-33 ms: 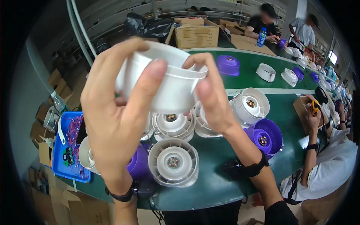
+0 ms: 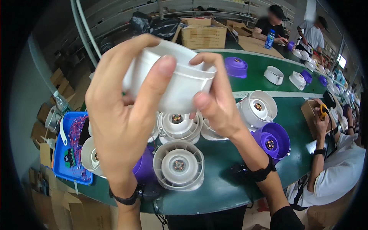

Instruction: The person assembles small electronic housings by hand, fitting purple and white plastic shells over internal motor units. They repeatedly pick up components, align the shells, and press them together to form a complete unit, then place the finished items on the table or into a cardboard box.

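Note:
A round white plastic housing (image 2: 182, 86) is held up over the bench, tilted, with its open rim upward. My left hand (image 2: 122, 96) grips its left side, thumb on the outer wall and fingers over the rim. On its right side, my right hand (image 2: 218, 97) clasps the wall with the fingers hooked inside the rim and the thumb outside. Below stand white fan housings with motor coils in the middle, the nearest white fan housing (image 2: 178, 165) facing up. A purple fan housing (image 2: 143, 165) is partly hidden behind my left wrist.
A blue tray (image 2: 73, 147) with tangled wires and a green circuit board lies at left. White (image 2: 258, 108) and purple fan housings (image 2: 271, 142) stand at right. Beyond is a green conveyor belt (image 2: 255, 82) bearing more housings. A co-worker in a white shirt (image 2: 337, 157) sits at right.
The white housing in my hands tilts slightly differently, and my right thumb sits a little lower and further left on it. The whole view has shifted slightly.

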Demonstrator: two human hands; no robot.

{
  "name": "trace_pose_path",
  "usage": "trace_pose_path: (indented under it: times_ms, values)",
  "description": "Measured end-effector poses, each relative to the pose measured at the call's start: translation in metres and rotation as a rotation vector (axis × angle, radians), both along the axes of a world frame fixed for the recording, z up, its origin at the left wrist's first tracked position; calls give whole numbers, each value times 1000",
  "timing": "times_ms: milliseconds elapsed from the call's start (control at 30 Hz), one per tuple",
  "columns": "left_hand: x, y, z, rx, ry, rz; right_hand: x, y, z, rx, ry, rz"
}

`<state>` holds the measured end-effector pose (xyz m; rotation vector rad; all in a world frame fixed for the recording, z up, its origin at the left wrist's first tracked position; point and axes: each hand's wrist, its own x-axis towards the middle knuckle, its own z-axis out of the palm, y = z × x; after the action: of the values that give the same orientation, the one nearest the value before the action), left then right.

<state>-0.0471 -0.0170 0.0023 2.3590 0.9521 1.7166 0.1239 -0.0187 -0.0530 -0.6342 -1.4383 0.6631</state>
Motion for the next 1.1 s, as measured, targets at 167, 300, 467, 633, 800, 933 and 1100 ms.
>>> trace_pose_path:
  times_ms: [167, 300, 467, 633, 800, 933, 1100]
  values:
    - [-10, 8, 3, 107, -39, -66, 1, -5, 10, -119, -133, 9]
    - [-14, 16, 2, 211, 84, -202, 1, 4, 4, -90, -307, -47]
    - [6, 8, -4, 188, 98, -344, -5, 1, 2, -97, -267, -139]
    - [13, 12, -13, 116, 145, -274, 15, 15, 4, 70, -166, -270]
    - [12, 4, -7, 10, 184, -334, 5, 7, 11, -100, -30, -13]
    - [15, 8, -11, -11, 151, -437, 7, 6, 7, -220, -1, -18]
    - [9, 9, -8, -27, 177, -438, 7, 3, 14, -468, 241, 117]
